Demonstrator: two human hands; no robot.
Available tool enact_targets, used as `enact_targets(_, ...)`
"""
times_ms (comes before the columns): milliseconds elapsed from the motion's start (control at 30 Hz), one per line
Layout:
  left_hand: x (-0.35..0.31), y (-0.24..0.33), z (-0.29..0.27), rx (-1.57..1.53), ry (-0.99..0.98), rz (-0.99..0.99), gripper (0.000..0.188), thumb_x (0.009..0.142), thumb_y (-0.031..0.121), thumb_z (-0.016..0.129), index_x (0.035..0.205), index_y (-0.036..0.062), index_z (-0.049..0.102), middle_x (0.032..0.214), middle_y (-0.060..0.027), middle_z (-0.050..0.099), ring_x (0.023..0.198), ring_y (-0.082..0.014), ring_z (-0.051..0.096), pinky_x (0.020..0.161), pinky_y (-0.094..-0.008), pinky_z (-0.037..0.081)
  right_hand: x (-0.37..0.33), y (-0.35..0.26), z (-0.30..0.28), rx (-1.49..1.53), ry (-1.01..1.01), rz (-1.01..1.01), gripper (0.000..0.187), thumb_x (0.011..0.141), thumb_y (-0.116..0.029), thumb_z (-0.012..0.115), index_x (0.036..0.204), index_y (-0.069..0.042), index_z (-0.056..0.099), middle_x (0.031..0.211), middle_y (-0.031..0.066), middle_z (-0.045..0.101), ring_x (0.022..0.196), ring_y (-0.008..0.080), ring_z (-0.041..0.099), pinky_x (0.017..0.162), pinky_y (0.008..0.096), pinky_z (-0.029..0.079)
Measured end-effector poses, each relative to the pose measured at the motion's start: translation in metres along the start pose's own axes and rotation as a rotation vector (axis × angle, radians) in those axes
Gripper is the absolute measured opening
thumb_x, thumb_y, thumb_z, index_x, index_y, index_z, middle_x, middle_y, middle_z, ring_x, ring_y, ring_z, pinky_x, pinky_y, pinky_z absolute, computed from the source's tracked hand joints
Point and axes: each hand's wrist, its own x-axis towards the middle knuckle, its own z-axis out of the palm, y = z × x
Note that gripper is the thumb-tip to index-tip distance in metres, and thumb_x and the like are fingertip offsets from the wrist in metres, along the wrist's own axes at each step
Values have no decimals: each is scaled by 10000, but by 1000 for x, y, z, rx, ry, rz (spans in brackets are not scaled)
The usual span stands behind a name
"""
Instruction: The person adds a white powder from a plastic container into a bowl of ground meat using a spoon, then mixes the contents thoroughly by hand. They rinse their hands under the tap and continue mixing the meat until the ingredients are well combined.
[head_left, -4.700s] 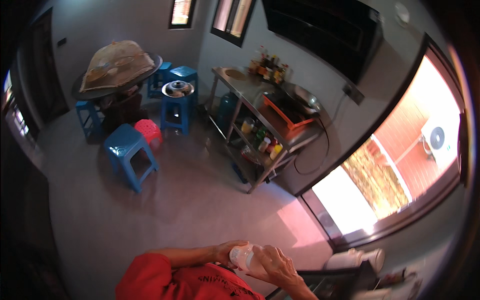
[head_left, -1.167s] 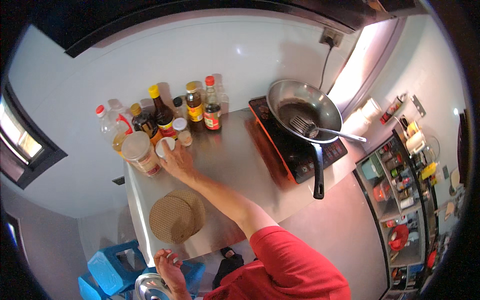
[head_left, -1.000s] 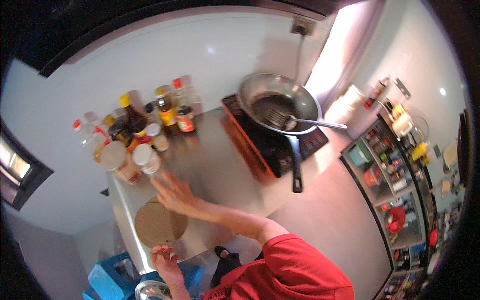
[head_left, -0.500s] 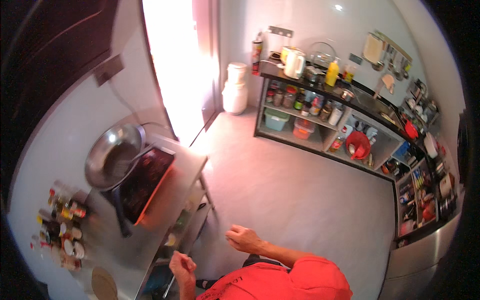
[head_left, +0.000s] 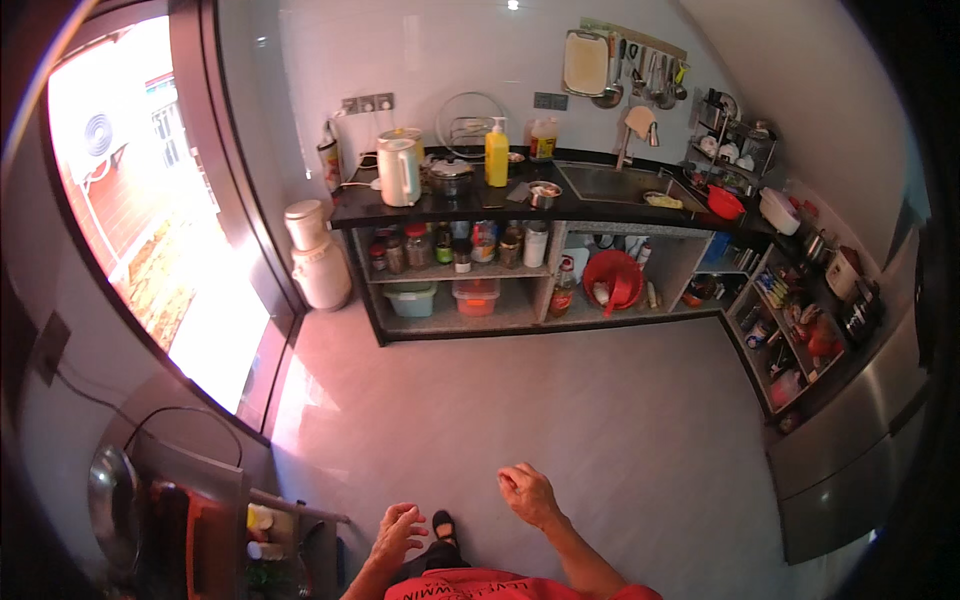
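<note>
Head view: both bare hands hang in the air over the floor (head_left: 480,400), apart from each other and from every surface. The left hand (head_left: 398,535) is half opened, fingers bent and slightly spread, with nothing showing in it. The right hand (head_left: 528,490), a little farther forward, is loosely curled; its palm is hidden, so whether the fingers close fully cannot be told, though no object shows there either.

Nearest things lie to the left of the left hand: a steel worktable (head_left: 195,455), with a yellow-topped container (head_left: 259,517) on its lower shelf. On top, farther left, sit a cooktop with an orange edge (head_left: 197,550) and a metal wok (head_left: 114,500), cut off toward the dark rim. Neither hand touches any of these.

Well ahead of both hands runs a black-topped counter (head_left: 470,213), bearing a pale kettle (head_left: 398,172), a lidded pot (head_left: 450,181), a yellow pump bottle (head_left: 496,155) and a small metal bowl (head_left: 543,195). A sink (head_left: 612,181) is set into it, ahead and to the right of the right hand. Below, a red basin (head_left: 613,280) stands in an open compartment.

Judging by how things lie, no handling is under way: these items rest in place, with no half-finished step visible. What is complete and what is left cannot be read from them.
</note>
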Motion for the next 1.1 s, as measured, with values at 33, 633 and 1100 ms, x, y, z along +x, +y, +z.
enact_targets(33,20,6,11,63,8,-15,295,875,278,567,1085,88,486,897,-78,572,735,-197,591,532,-311,466,20,19,4,-28,12,3,116,824,-163,587,892,-77,624,799,111,594,697,289,595,640,379,492)
enact_targets(633,417,146,331,335,-373,-81,289,831,268,618,1043,84,548,945,-43,573,793,-183,591,610,-322,500,-82,394,-109,-56,-346,1734,335,817,-331,543,1021,-75,612,932,116,616,810,290,585,719,403,463)
enact_targets(1100,601,274,506,110,-113,234,379,817,212,634,1135,60,493,946,-57,554,782,-179,587,572,-327,521,521,540,-275,179,10,526,301,893,-292,534,980,-10,590,693,33,575,583,107,532,504,267,425)
